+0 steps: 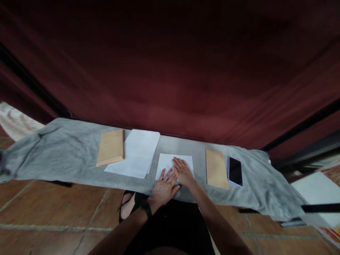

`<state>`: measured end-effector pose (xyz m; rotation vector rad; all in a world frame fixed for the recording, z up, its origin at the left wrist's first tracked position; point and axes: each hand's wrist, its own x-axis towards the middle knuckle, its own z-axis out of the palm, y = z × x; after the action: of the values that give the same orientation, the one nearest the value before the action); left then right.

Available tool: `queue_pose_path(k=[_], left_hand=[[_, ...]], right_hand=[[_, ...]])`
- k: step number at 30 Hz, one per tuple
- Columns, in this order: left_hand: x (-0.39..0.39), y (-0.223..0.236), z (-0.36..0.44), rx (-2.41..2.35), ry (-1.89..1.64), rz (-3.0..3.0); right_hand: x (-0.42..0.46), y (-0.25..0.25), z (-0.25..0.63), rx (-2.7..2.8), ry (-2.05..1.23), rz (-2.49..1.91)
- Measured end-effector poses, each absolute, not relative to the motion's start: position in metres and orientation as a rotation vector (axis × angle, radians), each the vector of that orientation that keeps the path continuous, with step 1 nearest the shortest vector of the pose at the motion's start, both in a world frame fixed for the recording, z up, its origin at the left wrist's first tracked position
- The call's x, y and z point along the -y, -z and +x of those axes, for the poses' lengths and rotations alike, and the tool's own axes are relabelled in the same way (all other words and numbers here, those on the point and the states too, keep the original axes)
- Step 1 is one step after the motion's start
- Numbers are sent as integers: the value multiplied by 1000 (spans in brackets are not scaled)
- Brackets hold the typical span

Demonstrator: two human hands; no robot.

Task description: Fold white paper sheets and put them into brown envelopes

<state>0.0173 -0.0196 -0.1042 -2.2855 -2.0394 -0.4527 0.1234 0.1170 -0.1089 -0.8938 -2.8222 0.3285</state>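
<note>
My left hand (pixel 164 187) and right hand (pixel 182 171): fingers extended, unclenched, flat on small white sheet (pixel 162 162); brown envelope (pixel 217 168) right.

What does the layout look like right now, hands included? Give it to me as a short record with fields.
left hand: fingers spread, on the small white sheet; dark band on wrist
right hand: flat on the same sheet, fingers by the left hand's
left of hands: large white sheets, partly under a brown paper stack
right of hands: flat brown paper piece, then phone, dark screen up
surface: grey cloth, wrinkled toward both ends
beyond surface: dark red fabric
</note>
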Motion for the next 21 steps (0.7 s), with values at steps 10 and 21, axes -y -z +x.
queue_pose_path(k=[10, 21], left_hand=[[30, 103, 6, 1895, 505, -2432], [-8, 116, -12, 2316, 405, -1977]], right_hand=[[-129, 110, 117, 2840, -294, -1013], [-126, 119, 115, 2766, -213, -1013]])
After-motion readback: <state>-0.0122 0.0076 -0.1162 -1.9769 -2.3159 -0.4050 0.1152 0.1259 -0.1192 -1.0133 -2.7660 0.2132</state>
